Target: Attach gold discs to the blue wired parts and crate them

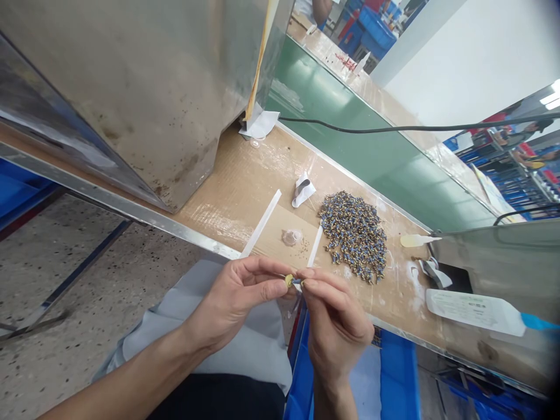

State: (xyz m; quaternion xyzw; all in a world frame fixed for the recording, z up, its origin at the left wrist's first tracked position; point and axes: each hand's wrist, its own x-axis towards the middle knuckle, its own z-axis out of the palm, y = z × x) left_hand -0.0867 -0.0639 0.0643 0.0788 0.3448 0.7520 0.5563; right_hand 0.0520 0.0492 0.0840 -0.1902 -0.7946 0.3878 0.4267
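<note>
Between the fingertips of both hands is a small blue piece with yellow, brass-like ends (294,281). My left hand (245,286) pinches its left end, and my right hand (335,309) pinches the right end. Both hands are over the table's front edge, above my lap. Beyond them on the table is a heap of many small blue and brass-coloured pieces (354,233) that look alike. Left of the heap lies a small clear lump or dish (291,237), with tiny brass-coloured bits (303,247) beside it.
White strips (261,224) mark the brown tabletop (210,216). Crumpled paper (303,190) lies behind. At right are a small pale-yellow bottle (413,240) and a white bottle with blue cap (476,312). A metal housing (131,87) stands left; a blue bin (400,373) sits below the edge.
</note>
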